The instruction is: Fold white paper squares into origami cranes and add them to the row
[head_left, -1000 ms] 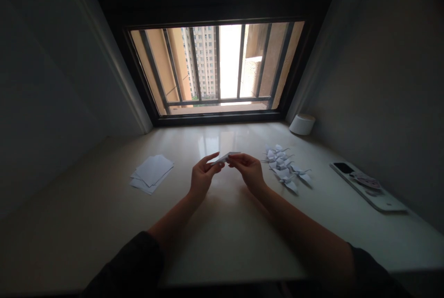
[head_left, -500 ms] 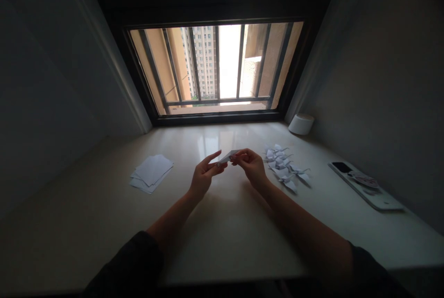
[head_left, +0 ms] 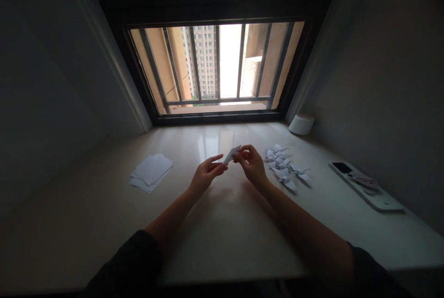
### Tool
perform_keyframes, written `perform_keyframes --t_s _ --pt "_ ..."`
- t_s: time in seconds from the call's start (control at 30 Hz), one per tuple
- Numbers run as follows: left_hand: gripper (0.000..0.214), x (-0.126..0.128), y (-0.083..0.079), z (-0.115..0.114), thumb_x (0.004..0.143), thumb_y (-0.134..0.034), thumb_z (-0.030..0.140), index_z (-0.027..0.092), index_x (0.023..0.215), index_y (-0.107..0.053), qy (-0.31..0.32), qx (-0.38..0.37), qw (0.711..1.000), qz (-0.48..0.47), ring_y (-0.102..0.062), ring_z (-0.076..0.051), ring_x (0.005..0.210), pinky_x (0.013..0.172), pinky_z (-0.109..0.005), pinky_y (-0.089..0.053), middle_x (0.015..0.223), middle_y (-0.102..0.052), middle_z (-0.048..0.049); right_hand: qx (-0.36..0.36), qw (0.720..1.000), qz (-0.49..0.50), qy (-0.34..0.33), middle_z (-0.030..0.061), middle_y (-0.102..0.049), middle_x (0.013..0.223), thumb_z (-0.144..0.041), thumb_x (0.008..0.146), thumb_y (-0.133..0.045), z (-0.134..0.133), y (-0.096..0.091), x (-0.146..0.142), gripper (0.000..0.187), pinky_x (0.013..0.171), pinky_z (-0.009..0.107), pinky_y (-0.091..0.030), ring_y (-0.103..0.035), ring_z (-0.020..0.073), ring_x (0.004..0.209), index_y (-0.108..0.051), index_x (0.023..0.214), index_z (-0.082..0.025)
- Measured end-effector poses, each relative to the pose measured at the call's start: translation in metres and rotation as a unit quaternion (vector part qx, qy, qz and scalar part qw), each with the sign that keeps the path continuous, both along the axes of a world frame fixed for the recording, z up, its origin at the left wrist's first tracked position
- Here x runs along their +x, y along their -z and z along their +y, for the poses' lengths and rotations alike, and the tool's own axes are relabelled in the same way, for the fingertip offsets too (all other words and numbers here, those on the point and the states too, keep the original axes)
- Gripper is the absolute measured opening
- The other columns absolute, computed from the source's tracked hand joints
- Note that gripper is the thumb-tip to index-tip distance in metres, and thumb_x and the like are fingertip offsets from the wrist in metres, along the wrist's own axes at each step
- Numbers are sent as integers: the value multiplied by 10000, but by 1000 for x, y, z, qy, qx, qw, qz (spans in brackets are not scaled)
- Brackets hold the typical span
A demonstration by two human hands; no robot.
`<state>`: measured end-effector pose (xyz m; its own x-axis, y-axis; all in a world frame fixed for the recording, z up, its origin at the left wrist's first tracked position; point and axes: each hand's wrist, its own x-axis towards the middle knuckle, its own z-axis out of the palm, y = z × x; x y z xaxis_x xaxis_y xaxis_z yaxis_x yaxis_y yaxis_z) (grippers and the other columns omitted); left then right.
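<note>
A small folded piece of white paper (head_left: 231,154) is held above the pale sill (head_left: 222,224) between both hands. My left hand (head_left: 205,175) pinches its lower left end with thumb and fingers. My right hand (head_left: 252,164) grips its upper right end with curled fingers. The paper tilts up toward the right. A heap of several folded white paper cranes (head_left: 283,167) lies just right of my right hand. A small stack of flat white paper sheets (head_left: 151,172) lies to the left of my left hand.
A barred window (head_left: 217,67) closes the far side of the sill. A white round container (head_left: 301,124) stands in the back right corner. A white phone (head_left: 366,185) with something on it lies at the right by the wall. Dark walls flank both sides.
The folded paper has tilted up at its right end. My right hand has risen a little and my left hand has dropped slightly, its forefinger lowering.
</note>
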<state>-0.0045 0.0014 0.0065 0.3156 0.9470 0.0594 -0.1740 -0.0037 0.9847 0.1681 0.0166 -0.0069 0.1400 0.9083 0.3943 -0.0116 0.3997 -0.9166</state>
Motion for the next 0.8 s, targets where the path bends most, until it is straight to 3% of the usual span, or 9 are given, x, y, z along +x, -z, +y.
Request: perform_keyframes --t_s 0.13,0.27,0.53,0.67,0.8 --pt "380 -1 3 3 713 -672 436 115 915 -705 -12 -24 999 35 -677 -226 785 791 -376 -516 813 -721 -117 16 998 -67 -2 -5 -659 682 -388 701 -684 -5 -2 -2 270 648 324 -495 -638 179 624 -509 838 -234" --pt "365 0 6 3 661 -714 437 132 862 -721 -14 -26 998 63 -674 -205 706 699 -326 -531 756 -723 -102 10 997 -82 4 -6 -662 657 -402 679 -703 -9 -3 -4 303 629 316 -479 -624 176 596 -514 847 -234" --pt "343 0 6 2 654 -718 435 130 813 -720 -31 -21 997 67 -674 -209 698 673 -317 -520 748 -721 -110 -91 993 56 -54 -2 -679 659 -447 655 -712 -8 -2 -11 454 606 290 -469 -621 159 595 -593 1023 -209" --pt "327 1 5 -2 688 -689 434 135 817 -719 -21 0 996 89 -674 -213 720 668 -310 -507 766 -722 -107 -135 984 13 -119 27 -692 680 -454 655 -701 -11 1 -13 328 599 276 -433 -606 154 619 -703 812 -166" --pt "295 2 6 -4 703 -679 411 152 838 -722 -6 35 991 128 -673 -214 733 664 -301 -495 770 -724 -96 -154 982 20 -112 23 -679 608 -443 669 -697 -13 3 -13 290 608 277 -407 -571 134 561 -719 695 -155"
